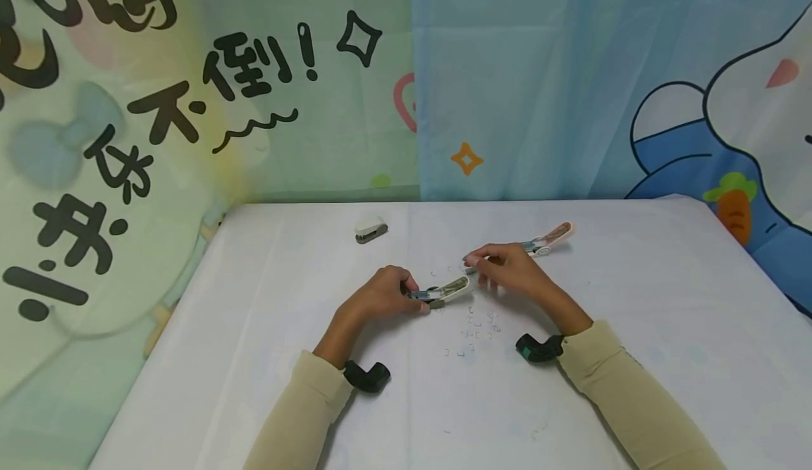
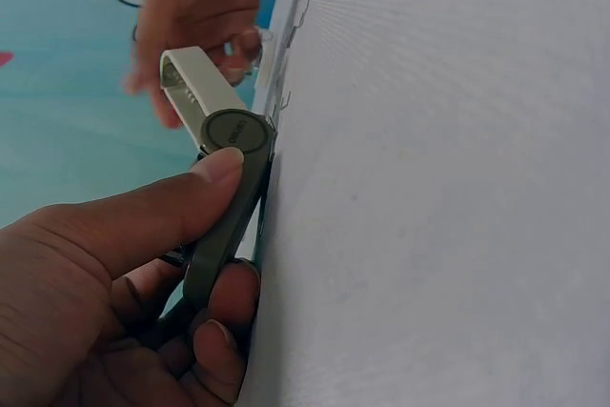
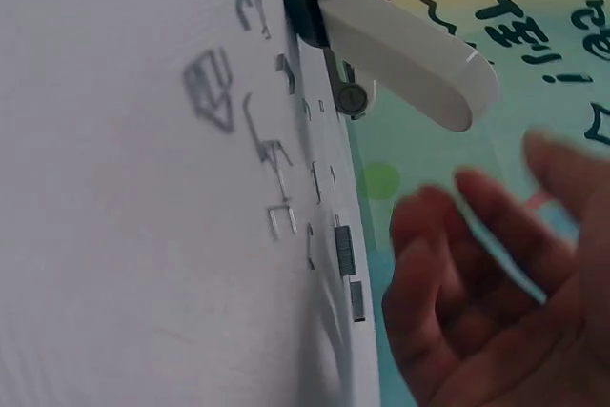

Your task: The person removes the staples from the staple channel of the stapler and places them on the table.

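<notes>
My left hand (image 1: 388, 294) grips a white and dark green stapler (image 2: 232, 197), the thumb pressing near its round hinge. Its white top part stands swung away from the body, pointing to the right. My right hand (image 1: 510, 269) hovers just right of the stapler, its fingers loosely bent with nothing visible between them in the right wrist view. Two strips of staples (image 3: 344, 250) lie on the white tabletop (image 3: 124, 235) below that hand. Behind it, a pink and white stapler (image 1: 557, 236) lies partly hidden by the right hand.
A small white and dark stapler (image 1: 371, 229) stands near the back edge. Loose staples (image 3: 281, 221) are scattered over the middle of the white cloth. Printed curtains (image 1: 507, 89) hang behind the table.
</notes>
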Demonstrator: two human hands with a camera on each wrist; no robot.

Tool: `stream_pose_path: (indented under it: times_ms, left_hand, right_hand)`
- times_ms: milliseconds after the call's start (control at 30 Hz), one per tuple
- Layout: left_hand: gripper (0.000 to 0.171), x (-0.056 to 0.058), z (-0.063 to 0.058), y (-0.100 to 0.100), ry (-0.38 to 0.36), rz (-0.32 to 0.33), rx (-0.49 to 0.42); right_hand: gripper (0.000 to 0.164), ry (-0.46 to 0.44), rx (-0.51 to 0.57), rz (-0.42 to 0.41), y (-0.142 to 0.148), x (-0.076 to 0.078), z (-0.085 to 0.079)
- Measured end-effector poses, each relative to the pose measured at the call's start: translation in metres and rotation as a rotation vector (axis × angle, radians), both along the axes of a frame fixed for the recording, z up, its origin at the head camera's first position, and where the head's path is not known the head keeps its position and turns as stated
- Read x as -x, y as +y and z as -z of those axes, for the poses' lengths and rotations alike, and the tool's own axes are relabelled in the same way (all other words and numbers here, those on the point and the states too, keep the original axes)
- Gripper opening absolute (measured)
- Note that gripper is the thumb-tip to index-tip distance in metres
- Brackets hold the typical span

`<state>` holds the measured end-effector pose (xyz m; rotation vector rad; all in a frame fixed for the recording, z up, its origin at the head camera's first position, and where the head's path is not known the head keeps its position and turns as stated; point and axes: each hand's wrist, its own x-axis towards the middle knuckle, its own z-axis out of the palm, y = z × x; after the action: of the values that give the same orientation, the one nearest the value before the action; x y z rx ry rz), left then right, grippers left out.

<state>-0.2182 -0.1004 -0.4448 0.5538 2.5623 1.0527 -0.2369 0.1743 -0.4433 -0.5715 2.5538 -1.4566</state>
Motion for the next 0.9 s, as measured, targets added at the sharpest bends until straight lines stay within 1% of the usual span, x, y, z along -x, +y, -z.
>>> stream_pose_path:
  times_ms: [67, 133, 233, 300, 467, 633, 733, 900]
  left_hand:
    - [0.026, 0.000, 0.000, 0.000, 0.003, 0.000, 0.000]
    - [0.026, 0.000, 0.001, 0.000, 0.007, 0.000, -0.005]
    - [0.025, -0.001, 0.000, 0.000, 0.008, 0.000, -0.017]
    - [0.025, -0.001, 0.000, 0.000, 0.009, 0.003, -0.023]
    - [0.026, -0.001, -0.001, 0.001, 0.002, -0.002, -0.033]
    - [0.027, 0.002, -0.001, 0.004, 0.010, 0.012, -0.049]
    - [0.027, 0.002, -0.002, 0.006, 0.020, 0.028, -0.041]
    - [0.025, -0.003, -0.003, 0.008, 0.041, 0.049, -0.039]
  right_hand:
    - [0.027, 0.018, 0.024, -0.108, -0.002, -0.002, -0.003]
    - [0.027, 0.023, 0.039, -0.194, -0.005, -0.004, -0.005]
    - [0.027, 0.012, 0.058, -0.258, -0.008, -0.006, -0.007]
    - [0.027, -0.002, 0.066, -0.272, -0.008, -0.006, -0.008]
    - [0.023, 0.010, 0.053, -0.308, -0.006, -0.005, -0.010]
    - [0.020, 0.041, 0.004, -0.287, -0.001, -0.001, -0.011]
    - [0.021, 0.038, -0.011, -0.275, 0.001, 0.000, -0.011]
    - [0.021, -0.017, -0.001, -0.258, 0.005, 0.002, -0.009]
